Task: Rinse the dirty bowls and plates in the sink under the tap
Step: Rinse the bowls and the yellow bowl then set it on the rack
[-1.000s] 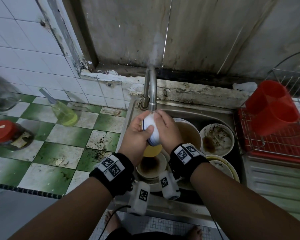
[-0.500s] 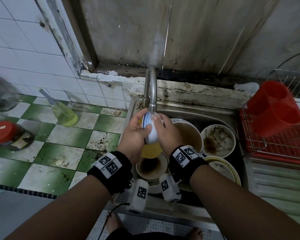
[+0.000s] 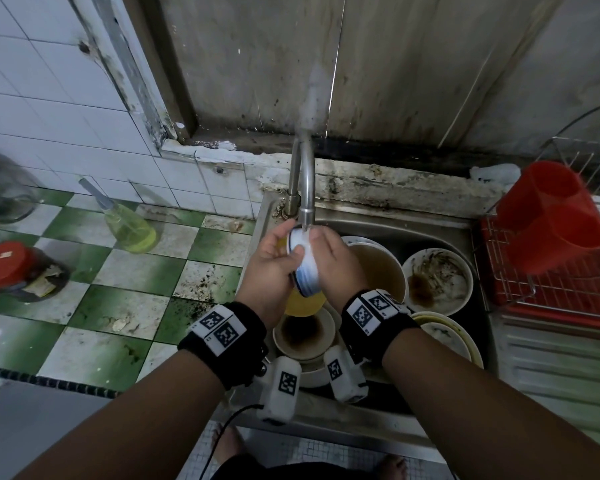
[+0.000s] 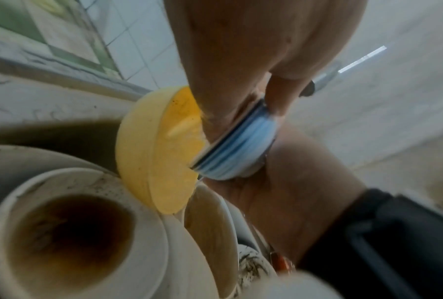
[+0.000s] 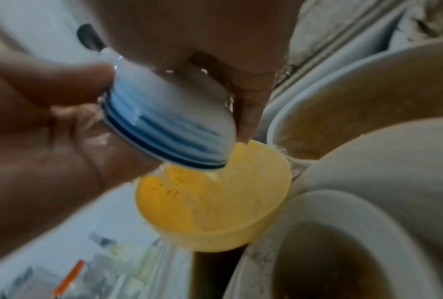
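A small white bowl with blue stripes [image 3: 306, 268] is held on its side right under the tap spout [image 3: 305, 199], and water runs over its foot. My left hand [image 3: 284, 251] grips its rim side, thumb over the edge. My right hand [image 3: 323, 254] wraps the base side. The striped bowl [image 4: 241, 149] [image 5: 169, 125] fills both wrist views between the two hands. Below it a yellow bowl [image 3: 303, 303] [image 5: 215, 206] lies tilted among stacked dirty bowls in the sink [image 3: 395, 221].
A brown-stained bowl [image 3: 303, 332] sits under my wrists, a large murky bowl [image 3: 381, 271] and a plate with food scraps [image 3: 437, 282] to the right. A red rack [image 3: 551, 292] with a red holder [image 3: 548, 216] stands right. A soap bottle [image 3: 129, 226] and jars [image 3: 4, 265] stand on the left counter.
Both hands have lifted the striped bowl closer to the spout and turned it more onto its edge. The dishes in the sink have not moved.
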